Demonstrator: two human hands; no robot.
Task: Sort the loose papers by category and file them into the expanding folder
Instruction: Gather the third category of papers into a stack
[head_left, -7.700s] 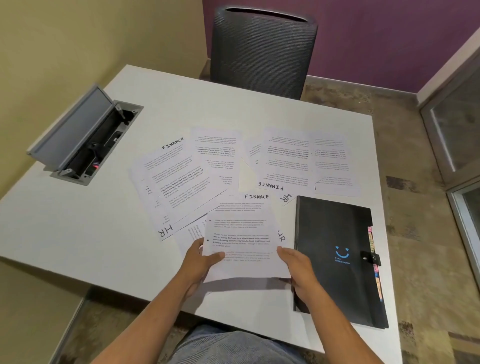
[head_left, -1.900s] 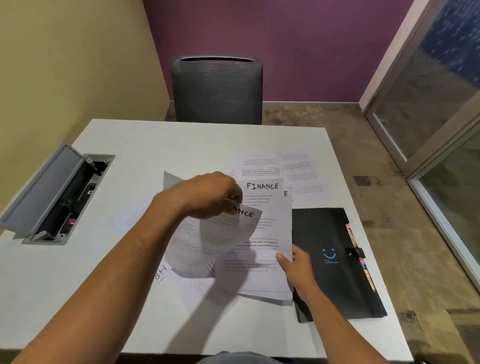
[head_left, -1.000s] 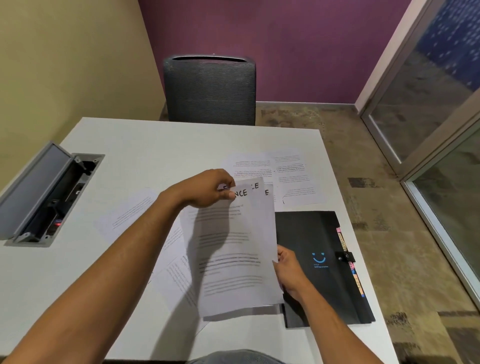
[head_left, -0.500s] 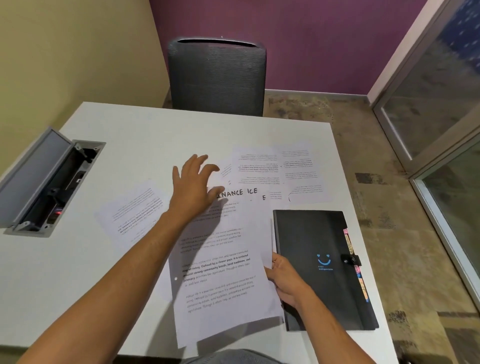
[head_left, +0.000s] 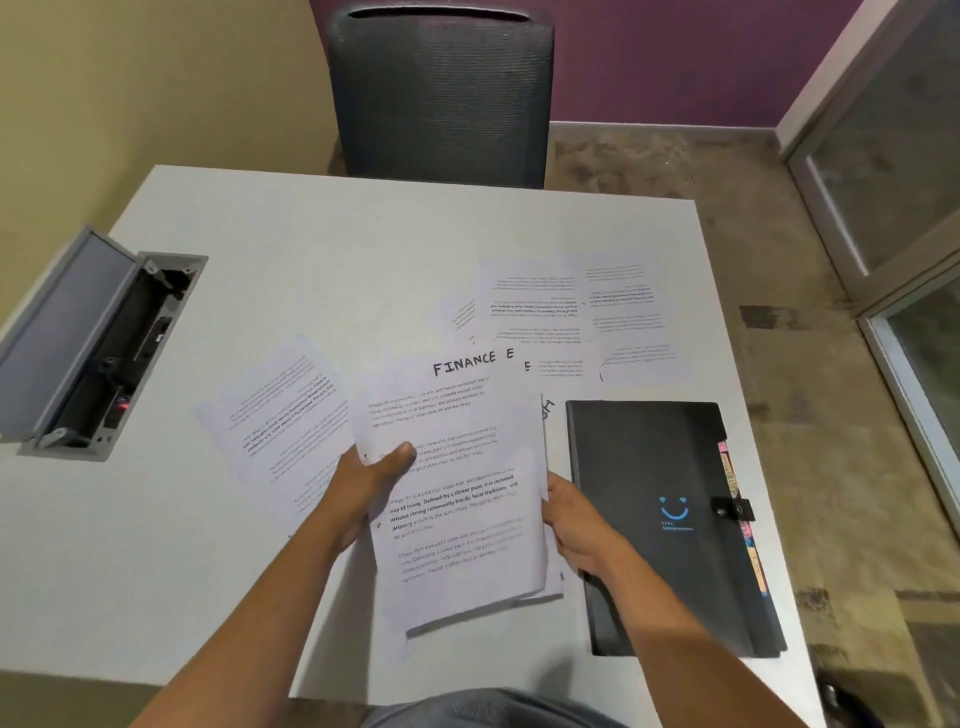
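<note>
Overhead, I saw a matte white table set in a small room with a yellow wall, a purple wall and mottled brown carpet. A dark mesh-backed chair stood at the far edge, and a grey cable box sat sunk into the tabletop with its lid raised, well off to the left of the fingers.

I noted a thin stack of printed white sheets, its top page hand-lettered FINANCE, held between both hands. My left hand gripped the stack's left edge, thumb curled over the printed face and fingers hidden beneath. My right hand pinched the right edge, its fingertips tucked behind the paper.

Just beside the right fingers, touching the back of that hand, lay the expanding folder: flat, rectangular, black and lightly textured, closed with a strap, a blue smile printed on its cover and coloured tabs along its right side. Loose sheets lay fanned beyond the fingertips, and another loose page rested just left of the left thumb.
</note>
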